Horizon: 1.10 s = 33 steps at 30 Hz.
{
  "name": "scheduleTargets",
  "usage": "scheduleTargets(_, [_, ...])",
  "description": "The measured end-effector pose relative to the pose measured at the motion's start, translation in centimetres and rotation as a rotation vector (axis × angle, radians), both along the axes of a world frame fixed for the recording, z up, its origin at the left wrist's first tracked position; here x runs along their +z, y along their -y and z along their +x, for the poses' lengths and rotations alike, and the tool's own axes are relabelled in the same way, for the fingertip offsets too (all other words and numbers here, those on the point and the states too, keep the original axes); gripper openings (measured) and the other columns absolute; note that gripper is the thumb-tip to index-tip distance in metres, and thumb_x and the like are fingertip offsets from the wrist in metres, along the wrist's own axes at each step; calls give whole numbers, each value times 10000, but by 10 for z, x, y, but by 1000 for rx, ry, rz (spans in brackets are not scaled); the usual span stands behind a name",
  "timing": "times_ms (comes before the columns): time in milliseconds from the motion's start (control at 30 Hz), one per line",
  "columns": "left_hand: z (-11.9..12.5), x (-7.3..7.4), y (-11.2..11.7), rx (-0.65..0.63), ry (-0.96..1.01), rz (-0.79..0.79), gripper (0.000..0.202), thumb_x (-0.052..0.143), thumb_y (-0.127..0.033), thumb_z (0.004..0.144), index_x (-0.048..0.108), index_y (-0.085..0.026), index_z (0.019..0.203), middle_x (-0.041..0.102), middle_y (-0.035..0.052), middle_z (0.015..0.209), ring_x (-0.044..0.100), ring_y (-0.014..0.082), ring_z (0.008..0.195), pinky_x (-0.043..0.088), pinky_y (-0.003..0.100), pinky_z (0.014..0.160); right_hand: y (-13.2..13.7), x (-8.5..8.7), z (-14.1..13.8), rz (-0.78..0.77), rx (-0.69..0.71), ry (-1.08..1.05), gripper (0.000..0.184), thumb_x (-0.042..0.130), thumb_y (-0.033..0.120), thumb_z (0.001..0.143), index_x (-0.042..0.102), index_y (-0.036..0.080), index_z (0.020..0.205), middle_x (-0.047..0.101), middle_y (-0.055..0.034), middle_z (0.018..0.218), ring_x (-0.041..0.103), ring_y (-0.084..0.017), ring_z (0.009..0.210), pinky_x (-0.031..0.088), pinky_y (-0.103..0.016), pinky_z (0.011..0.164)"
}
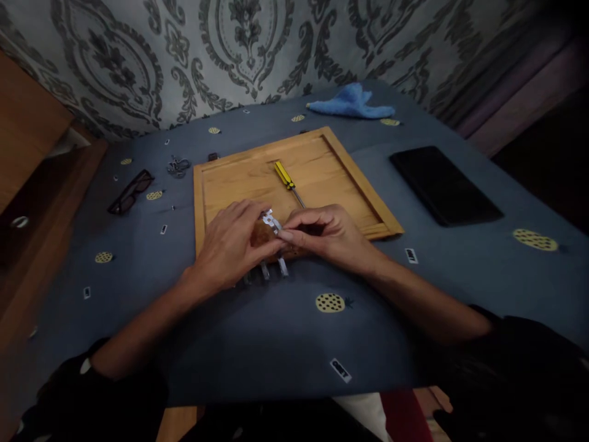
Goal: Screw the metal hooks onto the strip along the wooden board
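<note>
My left hand (pixel 232 242) curls around a brown piece (pixel 263 234), which is partly hidden by the fingers. Shiny metal tabs (pixel 282 266) stick out below it, towards me. At its upper side is a small bright metal strip (pixel 271 220), and my right hand (pixel 329 234) pinches the strip's near end between thumb and forefinger. Both hands are close together over the front edge of a wooden board (pixel 243 175) with a raised rim. On that board, just beyond my right fingers, lies a screwdriver (pixel 285 176) with a yellow and black handle.
The table has a blue-grey patterned cloth (pixel 276 337). A black tablet-like slab (pixel 444 184) lies to the right, a blue cloth (pixel 352 102) at the back. Dark sunglasses (pixel 131 192) and a small heap of metal bits (pixel 178 166) are on the left. A patterned curtain (pixel 184 49) hangs behind.
</note>
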<state>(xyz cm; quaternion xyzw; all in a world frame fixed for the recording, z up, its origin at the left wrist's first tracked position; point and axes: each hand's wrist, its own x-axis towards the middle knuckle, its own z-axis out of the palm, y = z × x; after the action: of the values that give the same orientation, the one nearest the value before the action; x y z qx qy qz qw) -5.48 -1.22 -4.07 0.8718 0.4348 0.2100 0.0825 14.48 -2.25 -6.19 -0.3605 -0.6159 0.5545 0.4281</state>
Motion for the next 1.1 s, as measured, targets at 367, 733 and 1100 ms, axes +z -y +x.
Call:
scheduleTargets(367, [1,8,5,-1,84,-178,385,724,-372,815,621,-189,1137,702,63,1061,646,259,1052,494,398,885,2,3,-2,52,54,16,414,737,579,820,728,174,734,691,-14,712,619,-130,656,515,-266,630])
scheduleTargets(733, [23,13,32,-128,3,-261,340,714,-323,830,611,-190,1125,670,75,1103,597,260,1055,497,411,881,56,2,31,338,-86,284,156,633,260,957,736,206,853,691,7,703,628,-115,631,487,-244,589])
scheduleTargets(1100, [20,5,31,-127,-127,-235,415,749,-371,838,619,-180,1182,638,90,1182,541,287,1114,472,460,952,64,-18,34,680,-217,615,218,576,171,980,711,174,1151,749,-69,901,709,-173,760,574,-296,669])
